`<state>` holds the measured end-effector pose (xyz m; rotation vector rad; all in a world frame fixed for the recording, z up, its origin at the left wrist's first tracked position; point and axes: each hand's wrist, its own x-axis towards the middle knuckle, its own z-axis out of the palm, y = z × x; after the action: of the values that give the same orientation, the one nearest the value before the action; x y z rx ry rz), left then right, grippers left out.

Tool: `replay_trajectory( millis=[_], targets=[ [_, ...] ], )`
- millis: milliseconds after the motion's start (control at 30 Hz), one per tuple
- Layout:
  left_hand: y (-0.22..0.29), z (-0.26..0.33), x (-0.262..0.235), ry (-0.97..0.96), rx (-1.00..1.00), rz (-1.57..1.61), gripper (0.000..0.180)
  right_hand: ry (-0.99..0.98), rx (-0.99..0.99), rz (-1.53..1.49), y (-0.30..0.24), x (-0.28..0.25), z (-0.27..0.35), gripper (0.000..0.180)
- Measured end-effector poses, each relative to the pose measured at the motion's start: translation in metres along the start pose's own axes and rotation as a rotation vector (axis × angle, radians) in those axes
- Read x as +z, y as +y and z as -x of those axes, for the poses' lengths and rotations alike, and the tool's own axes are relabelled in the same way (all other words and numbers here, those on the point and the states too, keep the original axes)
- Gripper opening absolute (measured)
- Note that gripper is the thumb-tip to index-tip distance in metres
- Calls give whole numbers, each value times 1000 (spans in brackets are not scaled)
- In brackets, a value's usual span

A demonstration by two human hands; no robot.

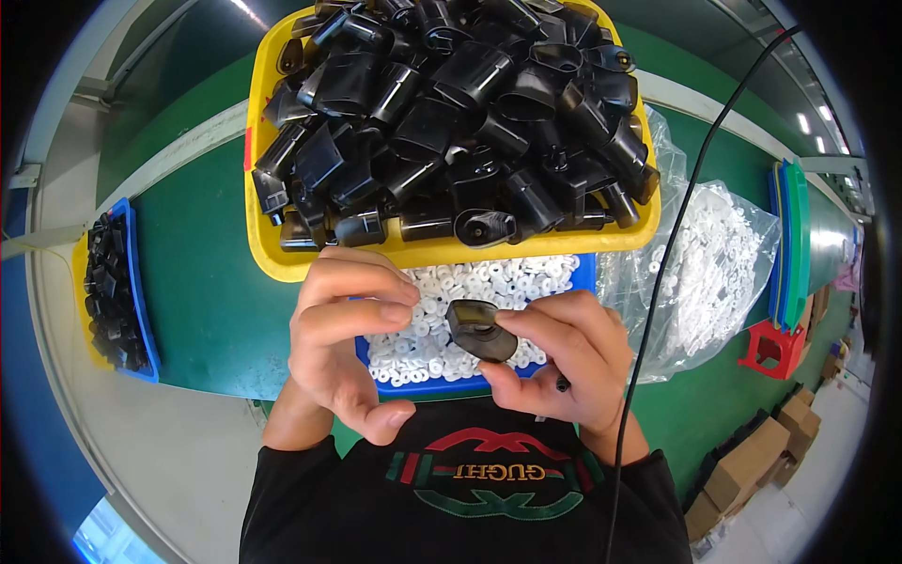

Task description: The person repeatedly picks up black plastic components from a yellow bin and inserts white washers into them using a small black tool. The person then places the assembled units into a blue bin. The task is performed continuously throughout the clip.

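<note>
Smoky plastic cap (481, 331), hollow, sits pinched in the right grip (575, 362); left grip (329, 352) spread; white rings (406, 365) fill the blue tray (586, 273).

The black, short-sleeved top (371, 522) bears a red-and-green emblem (512, 506) — gold lettering (499, 473) at its centre.

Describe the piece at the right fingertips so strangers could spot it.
Find the yellow bin heaped with black parts. Below, over the blue tray of white rings, the right hand pinches the smoky piece. Unlike those parts, it's held in fingers.
</note>
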<state>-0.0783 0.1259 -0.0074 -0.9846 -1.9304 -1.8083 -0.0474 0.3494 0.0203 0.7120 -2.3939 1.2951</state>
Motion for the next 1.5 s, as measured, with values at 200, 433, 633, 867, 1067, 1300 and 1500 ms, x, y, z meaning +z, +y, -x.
replay_trajectory(
  millis=[200, 433, 633, 867, 1067, 1300, 1500],
  targets=[
    [-3, -3, 1, -148, -42, -70, 57, -12, 13, 7, 1, 1, 2, 40],
    [-2, -7, 13, -380, -256, -24, 48, -44, 7, -141, -4, 3, -4, 45],
    [3, -7, 17, -352, -291, 5, 32, 92, -96, -918, -7, -24, -15, 12],
    [-1, 4, 18, -337, -457, 136, 33, 312, 95, -1277, -36, 0, -37, 31],
    [-3, 5, 21, -337, -488, 225, 37, 171, 40, -1133, -27, 19, -35, 12],
    [-6, 7, 22, -309, -583, 412, 35, 129, 99, -1030, -30, 18, -40, 12],
    [-7, 9, 23, -311, -563, 431, 35, 73, 113, -1023, -26, 17, -38, 12]
  ],
)
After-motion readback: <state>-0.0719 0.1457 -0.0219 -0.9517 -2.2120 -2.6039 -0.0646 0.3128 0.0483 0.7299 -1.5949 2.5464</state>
